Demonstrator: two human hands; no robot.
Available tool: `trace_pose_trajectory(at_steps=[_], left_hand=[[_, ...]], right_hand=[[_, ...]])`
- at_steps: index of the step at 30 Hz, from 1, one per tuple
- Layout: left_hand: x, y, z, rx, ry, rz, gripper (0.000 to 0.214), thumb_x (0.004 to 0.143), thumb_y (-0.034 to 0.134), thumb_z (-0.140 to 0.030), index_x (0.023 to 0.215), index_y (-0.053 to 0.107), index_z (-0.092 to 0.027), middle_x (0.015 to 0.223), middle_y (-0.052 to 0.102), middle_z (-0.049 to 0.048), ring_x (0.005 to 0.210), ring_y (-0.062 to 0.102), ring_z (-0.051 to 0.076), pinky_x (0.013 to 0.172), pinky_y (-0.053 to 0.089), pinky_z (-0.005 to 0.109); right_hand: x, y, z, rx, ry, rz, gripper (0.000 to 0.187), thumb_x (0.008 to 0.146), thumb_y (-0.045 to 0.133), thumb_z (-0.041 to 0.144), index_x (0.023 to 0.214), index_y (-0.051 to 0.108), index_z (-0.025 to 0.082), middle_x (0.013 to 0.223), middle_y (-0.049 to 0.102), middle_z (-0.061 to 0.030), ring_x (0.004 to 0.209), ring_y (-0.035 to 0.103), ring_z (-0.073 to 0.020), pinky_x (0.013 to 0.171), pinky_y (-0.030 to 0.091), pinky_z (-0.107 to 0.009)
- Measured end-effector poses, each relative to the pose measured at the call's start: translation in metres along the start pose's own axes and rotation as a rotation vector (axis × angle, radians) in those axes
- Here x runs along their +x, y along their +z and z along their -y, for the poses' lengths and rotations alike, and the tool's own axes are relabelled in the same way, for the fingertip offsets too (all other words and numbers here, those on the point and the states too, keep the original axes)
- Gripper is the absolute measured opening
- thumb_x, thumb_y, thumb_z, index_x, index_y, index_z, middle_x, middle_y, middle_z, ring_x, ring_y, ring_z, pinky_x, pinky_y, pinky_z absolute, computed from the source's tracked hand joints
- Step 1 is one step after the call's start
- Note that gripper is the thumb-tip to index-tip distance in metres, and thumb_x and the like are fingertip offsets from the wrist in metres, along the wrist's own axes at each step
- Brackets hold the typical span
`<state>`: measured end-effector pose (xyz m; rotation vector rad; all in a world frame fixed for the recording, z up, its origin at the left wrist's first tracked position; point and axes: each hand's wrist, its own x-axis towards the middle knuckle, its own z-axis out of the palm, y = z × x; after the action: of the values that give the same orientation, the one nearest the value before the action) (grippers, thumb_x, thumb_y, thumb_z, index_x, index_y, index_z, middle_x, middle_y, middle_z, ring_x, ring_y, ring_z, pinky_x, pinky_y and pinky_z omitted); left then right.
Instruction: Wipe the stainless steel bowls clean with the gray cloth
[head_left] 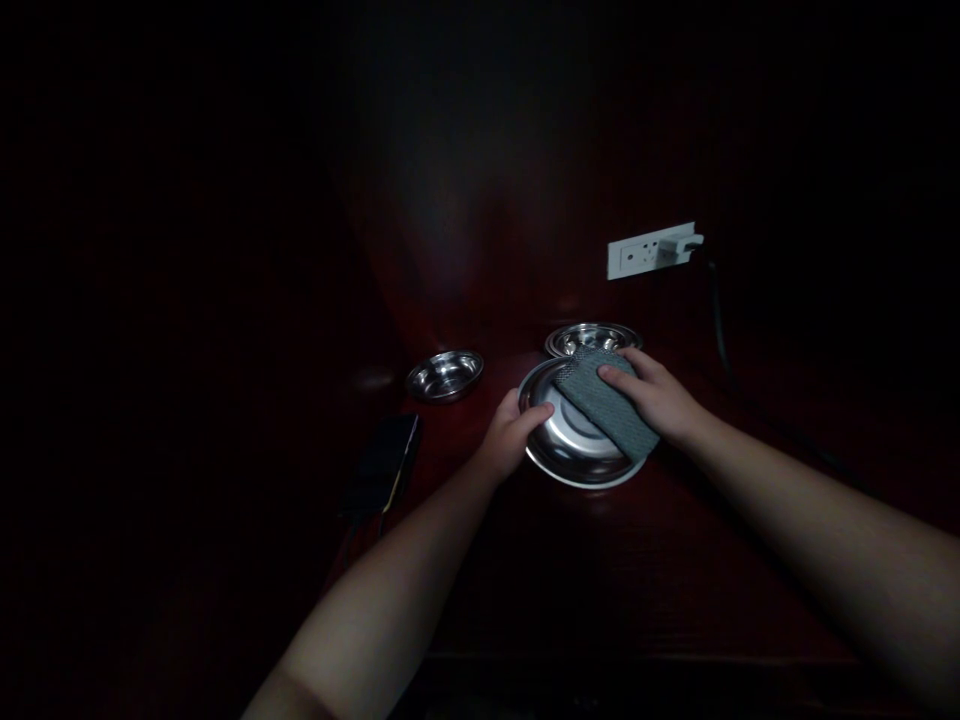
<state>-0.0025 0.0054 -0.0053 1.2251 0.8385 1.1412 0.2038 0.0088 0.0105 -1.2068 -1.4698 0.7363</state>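
Note:
A steel plate rests on a dark red wooden table, tilted toward me. My left hand grips its left rim, thumb over the edge. My right hand presses a folded grey cloth onto the plate, fingers curled over the cloth's top. The cloth covers the plate's upper right part.
A second steel plate lies just behind the held one. A small steel bowl sits to the left. A dark phone lies near the table's left edge. A white wall socket with a plug and black cable is on the back wall.

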Motion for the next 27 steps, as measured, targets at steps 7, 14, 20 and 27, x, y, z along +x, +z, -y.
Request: trace_pose_trajectory(at_steps=[7,14,20,27], left_hand=[[0.0003,0.0003,0.0002,-0.006,-0.001,0.007,0.042,0.064,0.072,-0.033,0.100,0.059,-0.015,0.095,0.064,0.0057,0.089,0.058,0.020,0.087,0.041,0.035],[-0.0020,0.0009,-0.0021,0.015,0.019,-0.008,0.040,0.064,0.071,-0.032,0.098,0.060,-0.016,0.093,0.064,0.0046,0.090,0.059,0.020,0.088,0.041,0.035],[-0.0016,0.0003,-0.0032,0.010,0.009,-0.022,0.039,0.063,0.072,-0.033,0.096,0.061,-0.017,0.089,0.065,0.0038,0.090,0.059,0.021,0.089,0.041,0.036],[-0.0025,0.0009,-0.0058,0.011,-0.001,-0.008,0.037,0.063,0.072,-0.034,0.093,0.061,-0.016,0.084,0.063,0.0023,0.083,0.058,0.018,0.085,0.041,0.034]], right_hand=[[0.0003,-0.0001,0.0000,-0.021,0.004,-0.007,0.034,0.074,0.060,0.052,0.091,0.059,0.022,0.082,0.064,-0.0029,0.078,0.059,-0.0226,0.069,0.046,-0.035],[0.0003,0.0005,0.0011,-0.012,-0.010,-0.007,0.031,0.075,0.059,0.050,0.090,0.058,0.022,0.081,0.064,-0.0022,0.078,0.059,-0.0221,0.068,0.046,-0.034],[-0.0013,0.0021,0.0013,0.011,-0.010,-0.002,0.031,0.076,0.060,0.049,0.091,0.058,0.023,0.084,0.065,-0.0031,0.080,0.060,-0.0234,0.070,0.047,-0.036],[-0.0023,0.0024,0.0044,0.028,0.008,0.024,0.030,0.076,0.060,0.047,0.092,0.058,0.022,0.084,0.065,-0.0033,0.080,0.060,-0.0238,0.071,0.047,-0.037]])
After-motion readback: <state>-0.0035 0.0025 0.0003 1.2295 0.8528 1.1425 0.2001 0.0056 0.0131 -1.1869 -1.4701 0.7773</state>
